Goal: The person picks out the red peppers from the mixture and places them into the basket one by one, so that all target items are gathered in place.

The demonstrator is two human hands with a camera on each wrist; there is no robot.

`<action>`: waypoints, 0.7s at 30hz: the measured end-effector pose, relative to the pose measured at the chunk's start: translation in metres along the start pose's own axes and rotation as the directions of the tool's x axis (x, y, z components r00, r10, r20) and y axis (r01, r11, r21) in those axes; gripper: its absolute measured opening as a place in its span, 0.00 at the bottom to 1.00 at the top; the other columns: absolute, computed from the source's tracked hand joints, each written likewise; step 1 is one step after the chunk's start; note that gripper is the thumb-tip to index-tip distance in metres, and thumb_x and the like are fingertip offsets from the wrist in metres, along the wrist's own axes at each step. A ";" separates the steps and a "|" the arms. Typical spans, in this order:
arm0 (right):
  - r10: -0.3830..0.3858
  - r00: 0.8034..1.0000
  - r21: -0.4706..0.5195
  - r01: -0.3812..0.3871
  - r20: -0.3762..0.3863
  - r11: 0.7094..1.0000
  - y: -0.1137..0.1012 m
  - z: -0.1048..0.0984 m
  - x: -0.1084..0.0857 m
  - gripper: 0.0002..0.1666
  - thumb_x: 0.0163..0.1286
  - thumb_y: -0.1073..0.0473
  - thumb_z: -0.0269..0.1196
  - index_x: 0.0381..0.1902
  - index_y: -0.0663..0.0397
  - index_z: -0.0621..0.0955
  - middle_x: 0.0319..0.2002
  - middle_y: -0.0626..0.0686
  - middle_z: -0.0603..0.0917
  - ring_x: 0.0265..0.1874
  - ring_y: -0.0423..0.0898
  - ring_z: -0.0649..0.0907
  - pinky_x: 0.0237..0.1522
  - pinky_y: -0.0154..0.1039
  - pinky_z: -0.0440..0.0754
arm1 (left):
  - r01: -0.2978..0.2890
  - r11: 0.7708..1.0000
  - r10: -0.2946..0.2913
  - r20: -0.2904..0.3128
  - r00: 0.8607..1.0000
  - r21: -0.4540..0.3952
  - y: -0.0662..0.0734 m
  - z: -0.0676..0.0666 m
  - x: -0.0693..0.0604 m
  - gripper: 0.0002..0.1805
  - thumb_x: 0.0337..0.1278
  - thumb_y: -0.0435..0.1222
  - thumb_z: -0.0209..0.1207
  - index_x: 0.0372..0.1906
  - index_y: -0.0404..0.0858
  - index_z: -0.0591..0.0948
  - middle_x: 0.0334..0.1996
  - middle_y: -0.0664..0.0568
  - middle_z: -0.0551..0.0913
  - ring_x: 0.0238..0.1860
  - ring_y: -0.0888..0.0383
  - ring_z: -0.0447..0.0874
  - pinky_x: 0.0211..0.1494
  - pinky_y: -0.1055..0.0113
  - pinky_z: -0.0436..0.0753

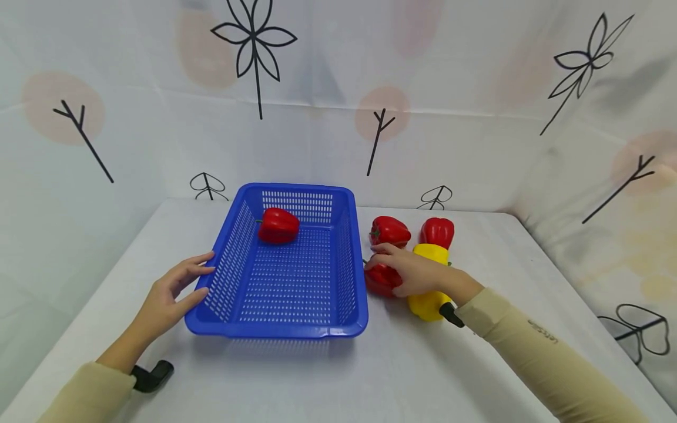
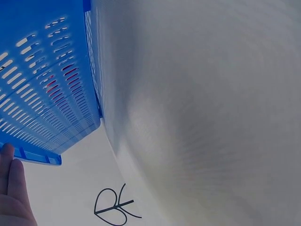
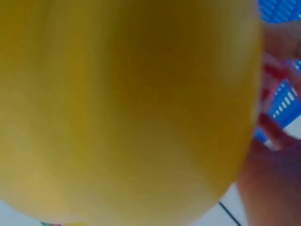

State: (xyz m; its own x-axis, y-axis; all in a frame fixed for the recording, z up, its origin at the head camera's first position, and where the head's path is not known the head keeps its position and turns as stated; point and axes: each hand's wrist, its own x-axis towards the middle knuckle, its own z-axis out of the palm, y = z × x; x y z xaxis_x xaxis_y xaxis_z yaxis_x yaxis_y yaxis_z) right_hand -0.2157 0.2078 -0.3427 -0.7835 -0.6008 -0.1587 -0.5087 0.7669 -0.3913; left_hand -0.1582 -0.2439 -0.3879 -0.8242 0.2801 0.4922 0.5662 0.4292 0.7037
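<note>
A blue plastic basket (image 1: 296,331) with slotted walls stands on the white table, one red bell pepper (image 1: 278,226) lying inside near its far left corner. My left hand (image 1: 170,294) touches the basket's left rim with fingers spread; in the left wrist view, fingertips (image 2: 17,172) meet the rim from outside. Just right of the basket, my right hand (image 1: 415,270) grips another red bell pepper (image 1: 378,282), fingers and thumb around it. Yellow bell peppers (image 1: 425,306) lie under and beside the right wrist, partly hidden; one yellow surface (image 3: 131,113) fills most of the right wrist view.
Two more red bell peppers, a left one (image 1: 390,231) and a right one (image 1: 438,232), lie beyond the right hand. White cloth (image 1: 328,147) printed with plant outlines hangs behind and along the sides of the table (image 1: 296,388). Black pieces (image 1: 153,376) are worn at both wrists.
</note>
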 end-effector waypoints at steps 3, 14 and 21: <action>-0.011 1.000 0.006 0.011 -0.004 1.000 0.000 -0.001 0.001 0.37 0.47 0.70 0.71 0.55 0.39 0.74 0.68 0.58 0.57 0.63 0.59 0.63 0.46 0.52 0.79 | 0.003 1.000 -0.003 0.002 1.000 -0.001 0.000 0.000 0.000 0.19 0.51 0.22 0.59 0.51 0.33 0.76 0.62 0.40 0.69 0.62 0.72 0.62 0.57 0.83 0.63; 0.039 0.998 -0.020 -0.040 -0.044 0.999 0.000 -0.005 0.003 0.39 0.46 0.67 0.73 0.57 0.41 0.74 0.63 0.57 0.65 0.58 0.58 0.69 0.44 0.51 0.81 | 0.009 1.000 -0.009 0.000 1.000 0.007 0.000 0.000 0.000 0.19 0.51 0.23 0.59 0.51 0.33 0.76 0.62 0.40 0.69 0.62 0.72 0.62 0.57 0.83 0.63; 0.021 0.999 -0.014 -0.021 -0.029 1.000 0.004 -0.009 0.001 0.39 0.46 0.68 0.73 0.57 0.40 0.74 0.65 0.57 0.63 0.60 0.59 0.66 0.44 0.52 0.80 | 0.005 1.000 -0.006 0.001 1.000 0.006 0.000 0.000 0.000 0.19 0.51 0.23 0.60 0.51 0.33 0.76 0.62 0.40 0.69 0.62 0.72 0.62 0.57 0.83 0.63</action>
State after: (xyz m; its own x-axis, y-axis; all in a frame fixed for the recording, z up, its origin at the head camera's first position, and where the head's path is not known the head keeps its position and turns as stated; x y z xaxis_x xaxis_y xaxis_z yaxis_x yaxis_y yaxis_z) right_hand -0.2218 0.2128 -0.3360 -0.8040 -0.5779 -0.1404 -0.4969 0.7825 -0.3752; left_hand -0.1583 -0.2435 -0.3875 -0.8273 0.2787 0.4878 0.5615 0.4355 0.7036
